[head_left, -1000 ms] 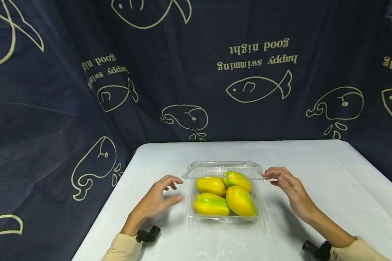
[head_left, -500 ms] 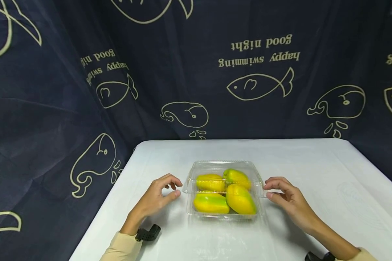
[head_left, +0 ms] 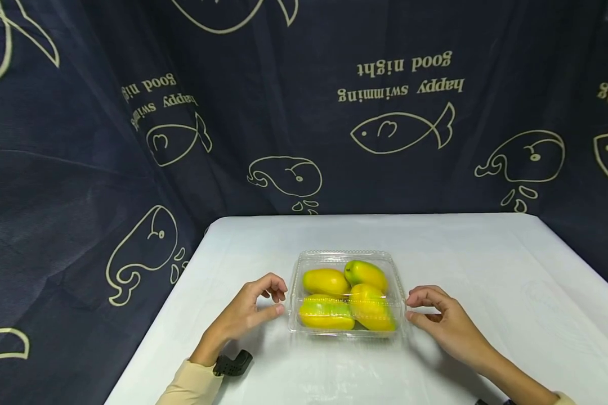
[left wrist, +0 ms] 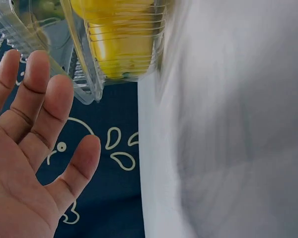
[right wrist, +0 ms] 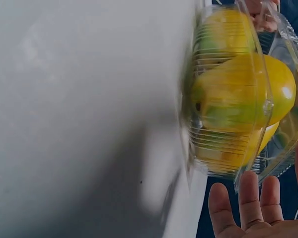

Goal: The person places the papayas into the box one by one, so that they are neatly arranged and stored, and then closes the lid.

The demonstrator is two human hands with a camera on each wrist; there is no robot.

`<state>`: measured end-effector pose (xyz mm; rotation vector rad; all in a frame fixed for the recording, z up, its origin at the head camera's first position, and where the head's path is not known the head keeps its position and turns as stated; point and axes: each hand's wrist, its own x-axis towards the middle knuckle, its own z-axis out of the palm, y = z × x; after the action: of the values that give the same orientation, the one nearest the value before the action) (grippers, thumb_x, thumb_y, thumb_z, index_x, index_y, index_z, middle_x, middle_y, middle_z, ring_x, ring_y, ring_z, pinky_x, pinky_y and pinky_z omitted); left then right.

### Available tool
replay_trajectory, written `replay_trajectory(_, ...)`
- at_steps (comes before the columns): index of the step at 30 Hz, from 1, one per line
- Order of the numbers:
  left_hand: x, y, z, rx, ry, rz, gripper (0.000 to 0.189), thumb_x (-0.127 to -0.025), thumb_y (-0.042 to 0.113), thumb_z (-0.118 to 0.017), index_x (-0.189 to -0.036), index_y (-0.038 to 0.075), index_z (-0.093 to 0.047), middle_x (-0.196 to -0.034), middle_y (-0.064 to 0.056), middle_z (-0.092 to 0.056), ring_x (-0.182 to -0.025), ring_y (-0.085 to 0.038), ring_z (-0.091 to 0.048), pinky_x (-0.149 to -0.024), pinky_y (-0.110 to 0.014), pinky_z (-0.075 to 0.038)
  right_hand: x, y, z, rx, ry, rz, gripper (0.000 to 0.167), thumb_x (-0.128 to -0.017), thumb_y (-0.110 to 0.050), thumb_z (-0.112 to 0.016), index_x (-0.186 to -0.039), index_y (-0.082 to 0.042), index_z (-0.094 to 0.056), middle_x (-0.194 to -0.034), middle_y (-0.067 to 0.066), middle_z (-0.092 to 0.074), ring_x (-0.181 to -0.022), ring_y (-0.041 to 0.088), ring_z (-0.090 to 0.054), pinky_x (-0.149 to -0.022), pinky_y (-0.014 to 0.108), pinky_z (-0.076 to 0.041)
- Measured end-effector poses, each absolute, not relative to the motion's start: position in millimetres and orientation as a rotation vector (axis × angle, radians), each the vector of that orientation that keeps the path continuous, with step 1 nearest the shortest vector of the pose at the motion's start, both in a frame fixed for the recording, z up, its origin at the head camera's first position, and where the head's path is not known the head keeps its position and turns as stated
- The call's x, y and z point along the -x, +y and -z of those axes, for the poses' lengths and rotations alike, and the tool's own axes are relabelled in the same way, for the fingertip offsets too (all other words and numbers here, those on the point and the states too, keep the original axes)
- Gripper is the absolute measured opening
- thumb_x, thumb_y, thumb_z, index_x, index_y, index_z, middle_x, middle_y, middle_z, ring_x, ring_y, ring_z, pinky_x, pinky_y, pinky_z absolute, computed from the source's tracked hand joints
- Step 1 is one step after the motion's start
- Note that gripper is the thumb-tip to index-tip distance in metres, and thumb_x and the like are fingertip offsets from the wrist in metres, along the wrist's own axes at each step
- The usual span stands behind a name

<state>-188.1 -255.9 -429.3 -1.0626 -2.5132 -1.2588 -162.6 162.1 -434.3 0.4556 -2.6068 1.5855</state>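
Note:
A clear plastic clamshell box (head_left: 344,333) sits mid-table, holding several yellow-green mangoes (head_left: 326,281). Its hinged lid (right wrist: 288,37) slopes down over the fruit, with a gap between lid and base at the front in both wrist views. My left hand (head_left: 253,308) is beside the box's left side, fingers spread and loosely bent, thumb apart, holding nothing. In the left wrist view, the fingertips (left wrist: 59,87) appear close to the lid's edge. At the right side, my right hand (head_left: 446,323) has its fingertips (right wrist: 248,181) right at the lid's edge, fingers fairly straight.
The box stands on a white-covered table (head_left: 486,253). Behind and to the left hangs a dark blue curtain (head_left: 304,112) with fish and whale drawings. A black wrist device (head_left: 233,364) is strapped above my left hand.
The lid has swung down toward the front, from standing raised to lying low over the mangoes. My right hand has come down with its edge; the left hand has barely moved.

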Motion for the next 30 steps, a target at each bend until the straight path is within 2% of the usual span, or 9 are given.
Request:
replay_trajectory(4,187,-254,430,1.057,-2.54,1.245,0.024,-0.093,0.018,-0.067,-0.113,0.007,-0.06,-0.096,-0.005,-0.065,-0.088,-0.01,-0.06,-0.085,-0.042,-0.047,163,162,436,-0.44,-2.618,-1.594,0.015,-0.093,-0.021,-0.072,-0.104,-0.011,-0.067,-0.122,0.003,-0.058,-0.102,0.007,-0.06,-0.081,0.026,-0.054)
replay_trajectory(9,187,-252,431,1.076,-2.557,1.246,0.024,-0.092,0.019,-0.07,-0.112,0.008,-0.061,-0.091,0.004,-0.063,-0.086,-0.009,-0.06,-0.086,-0.036,-0.048,162,161,438,-0.424,-2.643,-1.593,0.017,-0.094,-0.023,-0.071,-0.105,-0.011,-0.066,-0.121,0.003,-0.059,-0.103,0.009,-0.06,-0.082,0.026,-0.054)
replay_trajectory(17,186,-249,433,1.142,-2.556,1.287,0.02,-0.093,0.016,-0.069,-0.11,0.01,-0.061,-0.087,0.001,-0.061,-0.082,-0.01,-0.058,-0.08,-0.033,-0.049,162,162,440,-0.41,-2.704,-1.596,0.021,-0.094,-0.026,-0.071,-0.109,-0.011,-0.065,-0.121,0.003,-0.059,-0.105,0.011,-0.06,-0.084,0.025,-0.054)
replay_trajectory(23,187,-251,436,1.112,-2.604,1.299,0.021,-0.093,0.018,-0.07,-0.109,0.009,-0.06,-0.084,0.005,-0.06,-0.076,-0.008,-0.057,-0.078,-0.031,-0.049,162,161,440,-0.356,-2.794,-1.672,0.029,-0.095,-0.03,-0.07,-0.116,-0.012,-0.061,-0.127,0.009,-0.062,-0.111,0.022,-0.063,-0.082,0.033,-0.054)
replay_trajectory(25,188,-251,438,1.101,-2.618,1.317,0.022,-0.092,0.018,-0.071,-0.108,0.008,-0.06,-0.082,0.005,-0.06,-0.075,-0.008,-0.056,-0.077,-0.032,-0.049,162,161,440,-0.34,-2.809,-1.702,0.031,-0.095,-0.029,-0.069,-0.118,-0.011,-0.06,-0.127,0.011,-0.063,-0.109,0.021,-0.064,-0.08,0.033,-0.053)
replay_trajectory(30,190,-249,442,1.076,-2.666,1.368,0.024,-0.09,0.02,-0.073,-0.107,0.01,-0.059,-0.08,0.006,-0.059,-0.073,-0.008,-0.056,-0.072,-0.036,-0.05,161,161,441,-0.336,-2.797,-1.728,0.031,-0.096,-0.026,-0.068,-0.12,-0.01,-0.059,-0.123,0.011,-0.064,-0.1,0.01,-0.065,-0.076,0.027,-0.052)
